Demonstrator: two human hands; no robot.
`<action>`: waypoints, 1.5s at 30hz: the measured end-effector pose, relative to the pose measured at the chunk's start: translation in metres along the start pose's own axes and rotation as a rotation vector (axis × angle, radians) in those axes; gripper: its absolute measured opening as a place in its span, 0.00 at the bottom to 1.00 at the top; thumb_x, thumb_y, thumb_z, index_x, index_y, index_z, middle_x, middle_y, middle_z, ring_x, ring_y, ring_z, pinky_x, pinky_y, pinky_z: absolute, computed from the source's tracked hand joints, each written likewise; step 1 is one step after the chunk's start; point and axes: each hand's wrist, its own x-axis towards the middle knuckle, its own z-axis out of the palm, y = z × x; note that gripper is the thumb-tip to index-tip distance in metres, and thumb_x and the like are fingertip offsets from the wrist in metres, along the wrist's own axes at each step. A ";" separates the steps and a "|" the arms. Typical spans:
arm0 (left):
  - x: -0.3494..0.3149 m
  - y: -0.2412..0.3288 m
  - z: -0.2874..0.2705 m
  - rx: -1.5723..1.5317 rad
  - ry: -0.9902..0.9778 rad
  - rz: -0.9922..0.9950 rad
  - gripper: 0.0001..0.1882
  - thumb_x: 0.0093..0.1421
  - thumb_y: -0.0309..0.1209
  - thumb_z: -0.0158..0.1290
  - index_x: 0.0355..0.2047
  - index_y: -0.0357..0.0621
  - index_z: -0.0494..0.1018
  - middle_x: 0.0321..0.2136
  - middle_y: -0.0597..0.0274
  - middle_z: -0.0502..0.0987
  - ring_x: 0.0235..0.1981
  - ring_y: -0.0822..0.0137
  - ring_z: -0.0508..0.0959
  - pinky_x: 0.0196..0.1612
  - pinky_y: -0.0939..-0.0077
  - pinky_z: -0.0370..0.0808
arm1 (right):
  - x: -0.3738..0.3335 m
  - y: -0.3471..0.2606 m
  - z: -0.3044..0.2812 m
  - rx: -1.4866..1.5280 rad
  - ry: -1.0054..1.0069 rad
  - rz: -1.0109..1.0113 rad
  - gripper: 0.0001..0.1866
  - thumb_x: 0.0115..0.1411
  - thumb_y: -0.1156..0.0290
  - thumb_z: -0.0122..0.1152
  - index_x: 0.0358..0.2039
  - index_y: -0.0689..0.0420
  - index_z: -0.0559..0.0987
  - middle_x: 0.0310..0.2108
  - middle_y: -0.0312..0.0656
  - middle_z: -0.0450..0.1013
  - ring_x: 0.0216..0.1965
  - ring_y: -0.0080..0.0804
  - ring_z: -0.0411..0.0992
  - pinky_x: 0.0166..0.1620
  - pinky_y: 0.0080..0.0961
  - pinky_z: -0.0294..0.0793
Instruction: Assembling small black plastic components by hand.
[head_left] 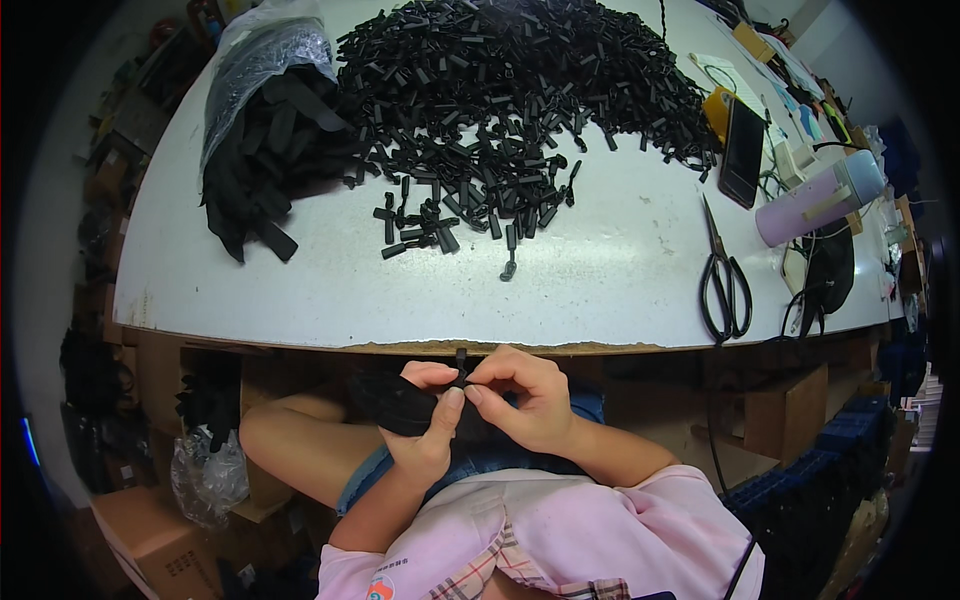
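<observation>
My left hand (428, 440) is closed on a dark, soft-looking black fabric piece (383, 398), just in front of the table's near edge. A small black zipper pull (461, 360) sticks up between the fingertips of both hands. My right hand (532, 402) pinches at it with thumb and forefinger; how the pull joins the fabric is hidden by the fingers. Beyond the hands, one loose pull (510, 253) lies apart from a large heap of similar black pulls (520, 80) on the white table (600, 290).
An open plastic bag (270, 50) spills black fabric strips (275, 150) at the left. On the right lie black-handled scissors (726, 290), a phone (742, 150) and a lilac bottle (815, 205). Cardboard boxes (155, 545) stand below the table, beside a clear plastic bag (210, 480).
</observation>
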 end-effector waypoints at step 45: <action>0.013 0.010 -0.012 0.068 -0.097 -0.314 0.06 0.55 0.30 0.48 0.28 0.39 0.68 0.17 0.71 0.66 0.14 0.81 0.63 0.17 0.89 0.60 | 0.011 -0.002 -0.005 -0.322 -0.278 -0.207 0.10 0.40 0.75 0.60 0.26 0.60 0.72 0.21 0.39 0.65 0.17 0.30 0.63 0.20 0.21 0.64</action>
